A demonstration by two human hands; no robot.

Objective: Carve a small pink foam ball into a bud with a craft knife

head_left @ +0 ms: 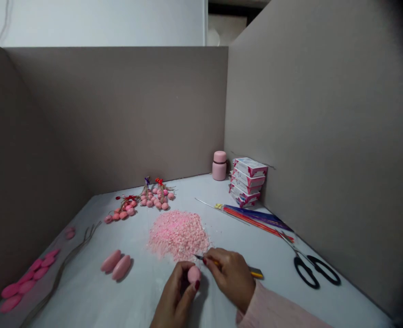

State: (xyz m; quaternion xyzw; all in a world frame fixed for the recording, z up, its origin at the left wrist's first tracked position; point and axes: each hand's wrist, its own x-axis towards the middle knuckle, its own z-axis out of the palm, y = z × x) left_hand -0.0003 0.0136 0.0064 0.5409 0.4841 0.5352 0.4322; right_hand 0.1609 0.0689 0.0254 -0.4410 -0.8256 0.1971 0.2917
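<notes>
My left hand (176,296) is closed around a small pink rounded piece (193,274), held between thumb and fingers just above the table. My right hand (230,275) grips a thin yellow-handled knife (256,273); its tip points left, close to the pink piece. Right behind both hands lies a heap of pink shavings (179,234). Two larger pink oval pieces (116,264) rest on the table to the left of my hands.
Bunches of small pink balls on twine (143,200) lie farther back. Flat pink petals (27,280) and thin wires (68,259) are at left. Black scissors (312,269), coloured sticks (259,217), stacked boxes (247,181) and a pink jar (219,166) stand at right. Cardboard walls enclose the table.
</notes>
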